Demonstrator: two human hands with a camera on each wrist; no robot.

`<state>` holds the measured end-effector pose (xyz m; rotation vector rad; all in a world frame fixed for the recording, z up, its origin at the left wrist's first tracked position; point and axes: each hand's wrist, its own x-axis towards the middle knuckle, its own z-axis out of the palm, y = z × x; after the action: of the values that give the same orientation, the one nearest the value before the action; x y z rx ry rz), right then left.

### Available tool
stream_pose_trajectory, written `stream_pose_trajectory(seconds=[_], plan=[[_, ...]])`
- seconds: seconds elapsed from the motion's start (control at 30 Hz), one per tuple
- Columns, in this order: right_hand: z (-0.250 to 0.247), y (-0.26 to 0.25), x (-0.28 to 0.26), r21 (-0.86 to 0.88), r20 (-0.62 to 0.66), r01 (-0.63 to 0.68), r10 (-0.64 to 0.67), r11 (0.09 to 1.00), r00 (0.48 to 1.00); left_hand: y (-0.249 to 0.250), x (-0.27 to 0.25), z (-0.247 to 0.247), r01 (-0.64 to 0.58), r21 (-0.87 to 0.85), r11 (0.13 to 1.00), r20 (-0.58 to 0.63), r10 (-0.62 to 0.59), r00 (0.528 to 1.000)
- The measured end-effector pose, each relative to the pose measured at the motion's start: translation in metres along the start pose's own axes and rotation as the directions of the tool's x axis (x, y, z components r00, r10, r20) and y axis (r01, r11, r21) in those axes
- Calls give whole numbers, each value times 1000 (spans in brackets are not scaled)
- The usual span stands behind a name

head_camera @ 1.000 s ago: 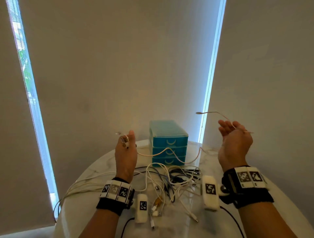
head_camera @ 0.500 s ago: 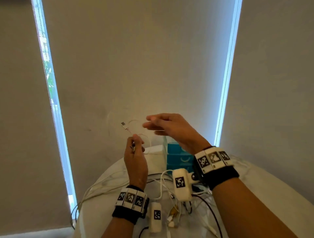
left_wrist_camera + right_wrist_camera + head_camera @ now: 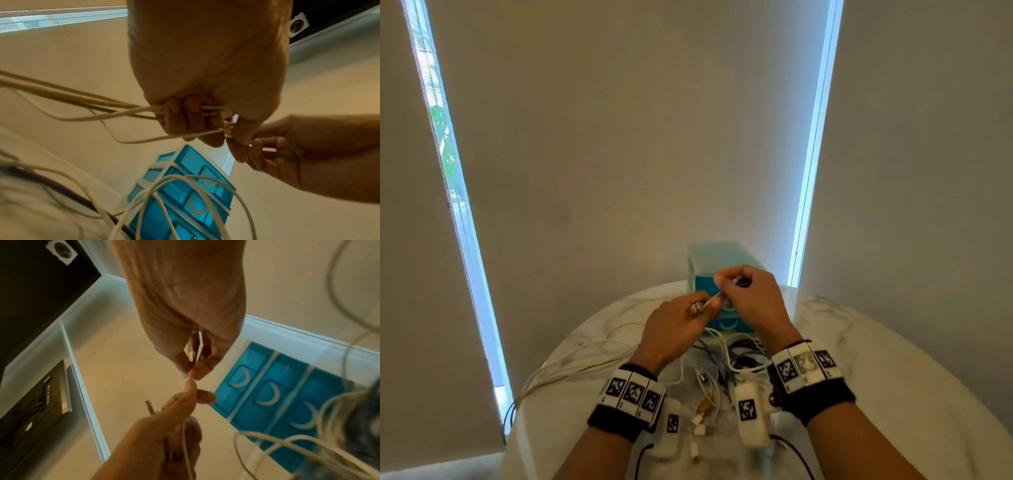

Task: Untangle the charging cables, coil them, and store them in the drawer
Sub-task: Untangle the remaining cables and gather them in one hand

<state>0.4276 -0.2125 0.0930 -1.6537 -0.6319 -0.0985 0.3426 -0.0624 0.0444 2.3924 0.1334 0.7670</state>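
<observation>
The left hand is curled round several turns of a thin, smooth white cable, its fingers folded over the bundle, with loops trailing away to one side. The right hand meets it fingertip to fingertip and pinches the cable's end; a small flat plug shows between that thumb and forefinger only in the right wrist view. Both hands are raised above the middle of the table, a round top of glossy white marble with grey veins. Beneath them lies a loose tangle of cables, white, cream and dark, with small plugs scattered toward the near edge and strands running off the left edge. At the far edge stands a translucent blue plastic drawer unit, boxy, with pale crescent handles; its drawers are closed. Behind it hang plain matte blinds with bright slits of daylight between them. The wrist views alone show a dark ceiling panel.
</observation>
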Motion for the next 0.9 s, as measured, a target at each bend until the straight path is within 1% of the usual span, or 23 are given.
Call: stream_pose_trajectory(seconds=[0.03,0.07,0.1,0.13,0.17,0.23,0.27,0.3,0.33,0.37,0.4,0.47,0.57,0.63,0.7,0.77,0.83,0.9], plan=[[-3,9,-5,32,-67,5,-3,999,998,1,-2,-1,13,-78,997,0,-13,1000],[-4,17,-11,70,-131,2,7,998,991,2,-3,-3,50,-201,978,4,-50,999],[-5,26,-16,120,-176,-19,40,993,983,3,-3,-6,97,-345,934,8,-100,995],[-4,33,-23,173,-193,-46,80,984,978,3,-2,-9,141,-477,867,14,-153,988],[-1,40,-29,210,-184,-75,114,975,976,3,-1,-11,176,-587,790,25,-200,979],[8,48,-38,227,-105,-102,129,969,986,2,5,-13,210,-739,640,48,-261,964],[13,50,-41,227,-54,-101,116,969,992,2,7,-13,220,-772,596,65,-270,961],[17,50,-44,235,-11,-94,99,967,995,0,7,-11,234,-777,584,85,-271,959],[19,49,-46,242,14,-79,78,967,997,-1,7,-9,257,-748,612,105,-274,956],[20,47,-48,247,26,-64,59,967,998,1,6,-7,291,-693,659,133,-279,951],[20,44,-50,250,25,-49,44,967,999,4,5,-5,316,-626,713,159,-280,947],[20,42,-55,269,-5,-28,31,963,1000,7,2,-3,335,-535,776,189,-277,942],[19,43,-61,281,-89,-38,65,959,994,4,2,4,306,-436,846,204,-238,950],[18,43,-63,312,-93,-52,85,949,992,1,1,7,255,-370,893,209,-188,960],[19,39,-65,382,-66,-68,101,922,993,0,0,8,199,-266,943,170,-158,973],[21,35,-67,451,-38,-87,116,888,992,0,1,7,141,-162,977,94,-127,988],[24,28,-69,494,7,-115,128,862,992,1,1,4,127,-106,986,52,-122,991],[21,20,-65,502,58,-153,143,851,988,2,2,2,138,-93,986,10,-137,990]])
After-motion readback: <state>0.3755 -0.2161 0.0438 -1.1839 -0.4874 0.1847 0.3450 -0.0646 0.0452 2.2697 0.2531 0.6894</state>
